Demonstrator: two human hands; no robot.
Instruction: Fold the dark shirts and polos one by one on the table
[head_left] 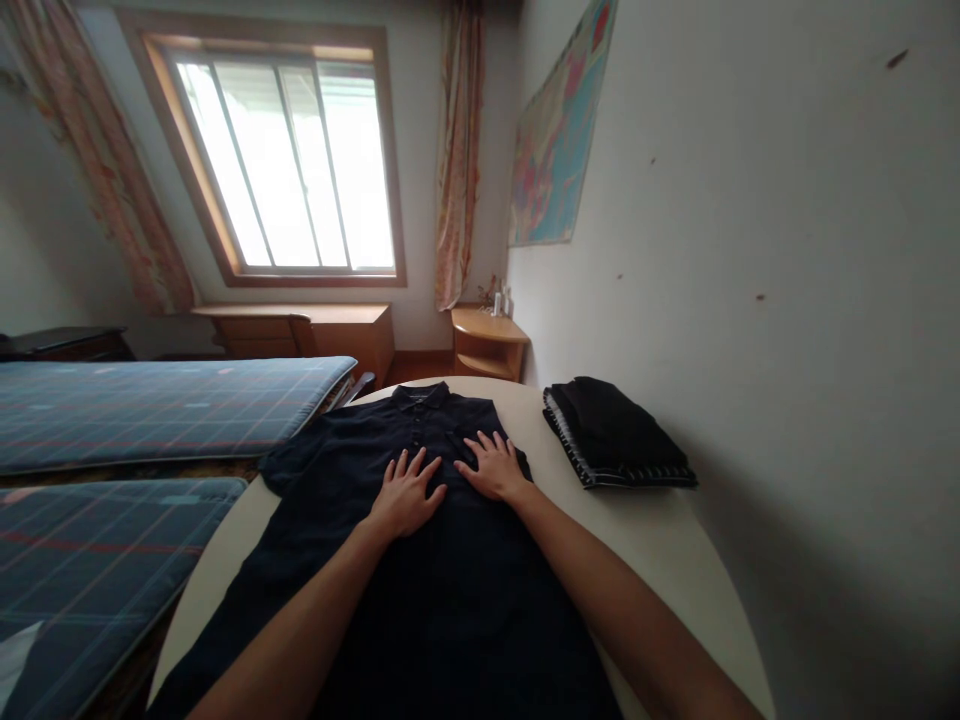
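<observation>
A dark navy polo shirt lies spread front side up over a pale round table. Its buttoned collar points to the far edge, and one short sleeve reaches over the table's left side. My left hand rests palm down on the chest, fingers spread, just below the button placket. Right of the placket, my right hand also lies flat on the fabric with its fingers apart. Neither hand grips the cloth. The right sleeve is partly hidden behind my right hand and forearm.
A folded stack of black clothes sits at the table's right, near the white wall. Two plaid mattresses are close on the left. Beyond the table stand a wooden desk and a corner shelf under the window.
</observation>
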